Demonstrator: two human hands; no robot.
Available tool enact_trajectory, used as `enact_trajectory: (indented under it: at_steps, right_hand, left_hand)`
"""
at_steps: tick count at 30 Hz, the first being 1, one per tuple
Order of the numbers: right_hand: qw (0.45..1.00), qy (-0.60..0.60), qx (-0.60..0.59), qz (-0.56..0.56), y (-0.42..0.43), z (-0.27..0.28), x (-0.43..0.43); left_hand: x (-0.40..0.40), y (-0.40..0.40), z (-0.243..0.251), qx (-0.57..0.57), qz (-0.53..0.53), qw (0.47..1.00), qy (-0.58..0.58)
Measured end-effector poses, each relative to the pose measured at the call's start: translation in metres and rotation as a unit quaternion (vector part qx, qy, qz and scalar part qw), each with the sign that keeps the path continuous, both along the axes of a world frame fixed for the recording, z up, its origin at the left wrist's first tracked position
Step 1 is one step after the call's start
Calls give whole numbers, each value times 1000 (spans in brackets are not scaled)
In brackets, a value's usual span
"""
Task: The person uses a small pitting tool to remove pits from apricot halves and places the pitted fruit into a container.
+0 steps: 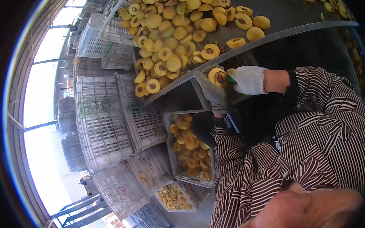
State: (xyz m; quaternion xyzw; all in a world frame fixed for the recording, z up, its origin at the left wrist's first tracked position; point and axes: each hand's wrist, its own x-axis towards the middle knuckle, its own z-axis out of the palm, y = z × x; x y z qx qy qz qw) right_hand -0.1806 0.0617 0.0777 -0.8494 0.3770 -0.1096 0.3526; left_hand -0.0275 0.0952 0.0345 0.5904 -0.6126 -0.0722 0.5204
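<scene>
My left hand [213, 90], in a soiled grey glove, cups a yellow peach half [216, 76] with its cut face up and brown pit area showing. In my right hand [248, 80], under a white knitted glove, is a small tool with a green handle [231, 79]; its tip meets the fruit by the pit and cannot be made out. Both hands are just on my side of the metal table's raised rim [270, 37]. Beyond it lies a heap of yellow peach halves [170, 39], some with pits, beside small brown pieces [217, 45].
A plastic crate of peach halves [191, 150] stands beside my left forearm, and a smaller-looking filled crate [175, 197] sits lower. Stacked white crates [104, 116] line the left. More fruit [329, 0] lies at the table's far right; another filled container [357, 56] is at the right edge.
</scene>
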Motion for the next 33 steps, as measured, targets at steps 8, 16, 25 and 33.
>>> enact_trajectory:
  at_steps: [8, 16, 25, 33]
  right_hand:
    - [941, 38, 334, -51, -3, 35, 3]
    - [975, 112, 175, 77, -5, 7, 9]
    - [867, -22, 497, -26, -10, 6, -1]
    - [710, -173, 681, 52, -16, -16, -11]
  left_hand:
    - [-1, -4, -4, -42, 40, 995, -77]
    - [8, -4, 36, 44, -162, 986, 7]
    - [0, -12, 47, 136, -181, 948, 222]
    - [7, -18, 18, 152, -188, 871, 428]
